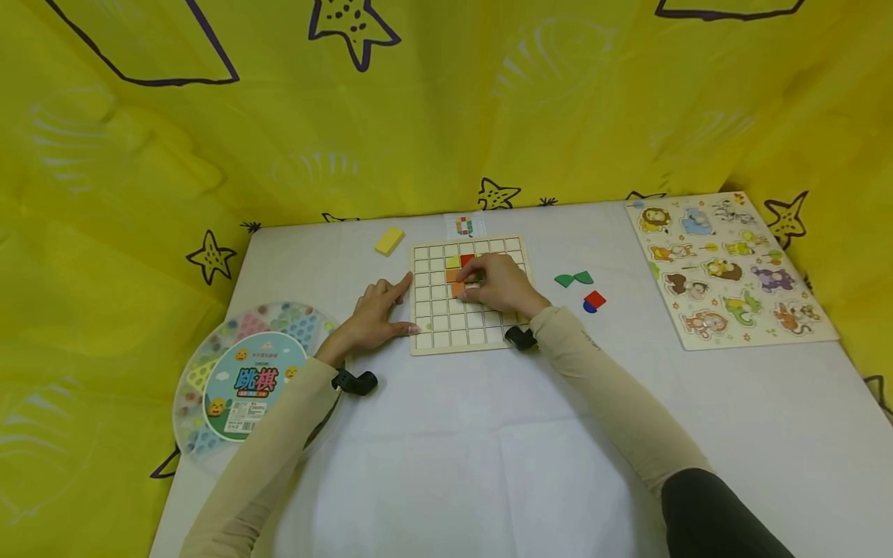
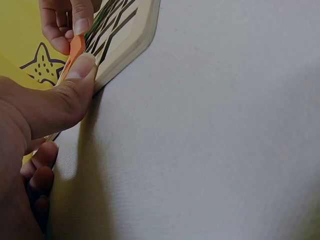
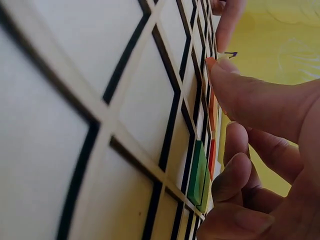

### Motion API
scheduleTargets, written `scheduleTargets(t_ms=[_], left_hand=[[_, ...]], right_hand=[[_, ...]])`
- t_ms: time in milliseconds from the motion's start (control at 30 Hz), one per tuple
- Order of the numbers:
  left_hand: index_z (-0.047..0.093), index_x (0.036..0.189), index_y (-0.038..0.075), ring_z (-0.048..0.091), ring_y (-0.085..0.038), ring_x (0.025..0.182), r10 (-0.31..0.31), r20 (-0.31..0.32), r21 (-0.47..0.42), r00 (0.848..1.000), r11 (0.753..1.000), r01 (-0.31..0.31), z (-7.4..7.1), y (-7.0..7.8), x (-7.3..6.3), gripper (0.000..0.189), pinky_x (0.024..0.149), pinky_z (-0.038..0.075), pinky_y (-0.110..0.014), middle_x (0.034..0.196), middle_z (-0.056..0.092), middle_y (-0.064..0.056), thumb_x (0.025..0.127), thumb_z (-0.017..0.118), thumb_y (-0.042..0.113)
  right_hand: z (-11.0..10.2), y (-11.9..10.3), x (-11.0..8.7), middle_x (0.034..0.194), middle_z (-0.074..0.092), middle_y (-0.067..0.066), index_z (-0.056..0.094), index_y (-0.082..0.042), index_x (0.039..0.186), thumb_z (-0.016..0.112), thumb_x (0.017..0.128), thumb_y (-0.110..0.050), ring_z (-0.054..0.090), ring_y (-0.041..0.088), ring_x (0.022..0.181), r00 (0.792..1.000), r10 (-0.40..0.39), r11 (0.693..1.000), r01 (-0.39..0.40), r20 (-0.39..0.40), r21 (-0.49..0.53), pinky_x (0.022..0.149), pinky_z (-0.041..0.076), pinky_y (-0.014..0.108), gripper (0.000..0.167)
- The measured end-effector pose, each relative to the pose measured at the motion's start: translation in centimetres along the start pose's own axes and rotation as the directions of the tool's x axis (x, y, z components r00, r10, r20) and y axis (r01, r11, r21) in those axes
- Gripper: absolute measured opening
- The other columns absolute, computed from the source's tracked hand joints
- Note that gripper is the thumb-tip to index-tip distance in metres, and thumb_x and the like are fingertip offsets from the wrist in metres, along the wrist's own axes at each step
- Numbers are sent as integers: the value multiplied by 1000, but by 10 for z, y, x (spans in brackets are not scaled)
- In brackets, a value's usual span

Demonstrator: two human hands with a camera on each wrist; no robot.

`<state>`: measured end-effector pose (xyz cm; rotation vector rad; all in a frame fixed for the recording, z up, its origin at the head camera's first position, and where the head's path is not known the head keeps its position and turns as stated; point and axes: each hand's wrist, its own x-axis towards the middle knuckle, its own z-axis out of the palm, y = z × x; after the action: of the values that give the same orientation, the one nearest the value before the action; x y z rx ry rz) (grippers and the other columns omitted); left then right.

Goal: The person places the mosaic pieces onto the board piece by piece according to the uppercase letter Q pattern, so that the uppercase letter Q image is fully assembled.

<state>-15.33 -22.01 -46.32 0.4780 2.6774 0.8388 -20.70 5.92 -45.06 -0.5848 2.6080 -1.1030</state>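
Right hand (image 1: 501, 283) pinching an orange tile (image 2: 77, 46) at its fingertips, board (image 1: 467, 349) beneath | left hand (image 1: 377, 314), finger and thumb spread wide, touching board's edge | best: brace board, square tile to cell, press flat

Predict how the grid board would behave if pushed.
The grid board is probably stiff: its frame looks straight. Being broad, thin and flat on the table, it would likely slide rather than tip.
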Motion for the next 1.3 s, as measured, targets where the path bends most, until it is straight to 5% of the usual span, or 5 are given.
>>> scheduleTargets(t_ms=[900, 1300], left_hand=[[24, 170, 11, 35, -26, 100, -5, -8, 1, 1000, 1000, 5, 1, 2, -1, 99, 88, 24, -38, 114, 48, -11, 94, 83, 32], [23, 169, 10, 35, -26, 99, 0, -13, 8, 1000, 1000, 0, 2, 1, -1, 97, 87, 24, -37, 113, 48, -11, 95, 82, 31]], right_hand=[[3, -1, 3, 111, 77, 9, 83, -10, 111, 87, 90, -22, 67, 25, 102, 1000, 15, 999, -15, 7, -32, 91, 52, 42, 25], [-11, 14, -1, 115, 77, 8, 84, -13, 110, 87, 90, -28, 60, 25, 100, 999, 25, 999, -23, -39, 45, 87, 46, 39, 25]])
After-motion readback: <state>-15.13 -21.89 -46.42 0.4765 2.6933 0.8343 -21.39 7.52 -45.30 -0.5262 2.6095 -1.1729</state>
